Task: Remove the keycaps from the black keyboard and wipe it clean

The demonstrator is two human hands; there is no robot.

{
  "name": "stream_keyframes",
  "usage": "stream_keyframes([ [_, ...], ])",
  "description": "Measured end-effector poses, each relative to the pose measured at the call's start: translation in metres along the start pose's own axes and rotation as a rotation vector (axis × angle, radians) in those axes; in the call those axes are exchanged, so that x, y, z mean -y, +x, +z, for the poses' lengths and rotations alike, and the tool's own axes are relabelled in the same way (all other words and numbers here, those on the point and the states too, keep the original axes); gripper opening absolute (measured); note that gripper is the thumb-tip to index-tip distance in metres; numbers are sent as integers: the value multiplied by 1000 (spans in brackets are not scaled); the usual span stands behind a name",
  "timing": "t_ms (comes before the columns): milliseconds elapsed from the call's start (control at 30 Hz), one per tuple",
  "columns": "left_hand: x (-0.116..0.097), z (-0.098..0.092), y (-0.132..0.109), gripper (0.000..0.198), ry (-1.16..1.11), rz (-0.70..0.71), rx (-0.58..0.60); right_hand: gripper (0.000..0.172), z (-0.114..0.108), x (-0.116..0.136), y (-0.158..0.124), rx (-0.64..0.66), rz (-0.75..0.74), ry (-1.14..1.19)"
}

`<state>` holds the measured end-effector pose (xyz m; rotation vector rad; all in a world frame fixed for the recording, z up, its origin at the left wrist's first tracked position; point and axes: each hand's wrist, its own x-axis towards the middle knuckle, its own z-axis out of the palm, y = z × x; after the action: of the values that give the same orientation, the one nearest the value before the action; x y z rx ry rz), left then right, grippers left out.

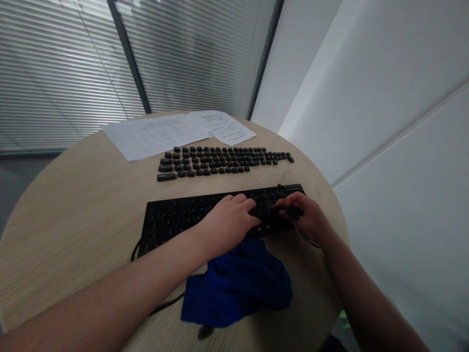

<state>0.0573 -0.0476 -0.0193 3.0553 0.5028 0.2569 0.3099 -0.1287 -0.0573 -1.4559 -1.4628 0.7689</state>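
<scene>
A black keyboard base (176, 215) with its keycaps off lies across the round wooden table (73, 215). My left hand (229, 221) rests palm down on the base near its middle, fingers curled over it. My right hand (304, 215) is at the base's right end, fingers pinched round a small dark object that I cannot name. The removed black keycaps (220, 160) are laid out in rows beyond the base. A crumpled blue cloth (238, 286) lies in front of the keyboard, under my left wrist.
Two white printed sheets (161, 134) lie at the far side of the table. A black cable (164, 305) runs from the keyboard's left end under the cloth. Window blinds stand behind, a white wall to the right. The table edge curves close on the right.
</scene>
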Motion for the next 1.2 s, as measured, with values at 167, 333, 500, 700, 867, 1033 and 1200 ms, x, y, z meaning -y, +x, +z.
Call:
stream_keyframes([
  [167,0,1,0,26,2,8,-2,31,-2,-1,3,-87,-16,74],
  [333,3,-8,-4,29,0,18,-21,32,-2,-4,6,-217,-45,57],
  [500,9,-27,-13,23,82,-137,28,24,-12,5,12,-214,-113,-156],
  [700,9,-30,-15,16,104,-229,112,12,-33,22,67,-129,-220,-626],
  [867,9,-28,-14,13,80,-229,97,9,-26,8,129,-16,-205,-757],
  [1033,10,-28,-15,13,55,-236,119,13,-15,-6,147,74,-213,-787],
  [1200,11,-28,-14,13,28,-233,124,13,-18,-12,141,121,-225,-777],
])
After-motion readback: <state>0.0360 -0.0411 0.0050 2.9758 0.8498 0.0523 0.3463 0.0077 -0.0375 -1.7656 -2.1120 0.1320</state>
